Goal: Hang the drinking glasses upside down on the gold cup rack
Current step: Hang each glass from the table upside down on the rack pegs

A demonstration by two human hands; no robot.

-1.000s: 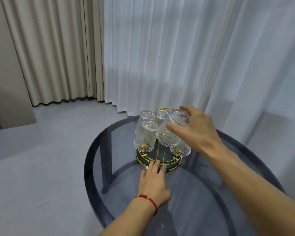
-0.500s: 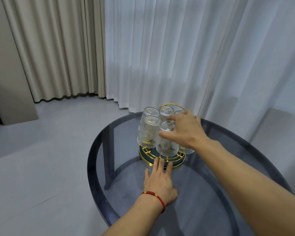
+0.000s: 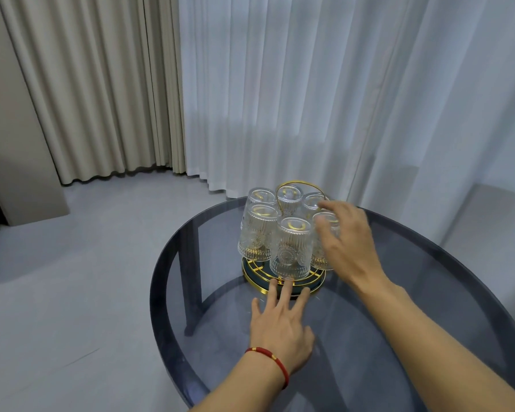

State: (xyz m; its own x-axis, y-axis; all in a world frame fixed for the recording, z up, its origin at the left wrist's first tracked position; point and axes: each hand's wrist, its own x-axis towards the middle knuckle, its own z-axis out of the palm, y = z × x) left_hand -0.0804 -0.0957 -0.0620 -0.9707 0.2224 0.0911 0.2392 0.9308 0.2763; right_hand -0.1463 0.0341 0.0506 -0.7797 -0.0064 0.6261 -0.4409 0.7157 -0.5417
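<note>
The gold cup rack (image 3: 252,273) with a dark round base and a gold loop handle stands on the round smoked-glass table (image 3: 428,292). Several clear ribbed drinking glasses hang upside down on it; the nearest glass (image 3: 292,248) sits at the front. My right hand (image 3: 345,242) hovers just right of that glass with fingers spread, holding nothing, and hides part of a right-side glass (image 3: 324,217). My left hand (image 3: 280,328), with a red bracelet, lies flat on the table, its fingertips touching the rack's base rim.
Sheer white curtains (image 3: 309,99) hang close behind the table, beige drapes (image 3: 101,84) further left. Pale floor (image 3: 72,278) lies left of the table. Table legs show through the glass top.
My right hand lowered the front glass onto the rack and let go of it, then drew back to the right. My left hand stayed at the base.
</note>
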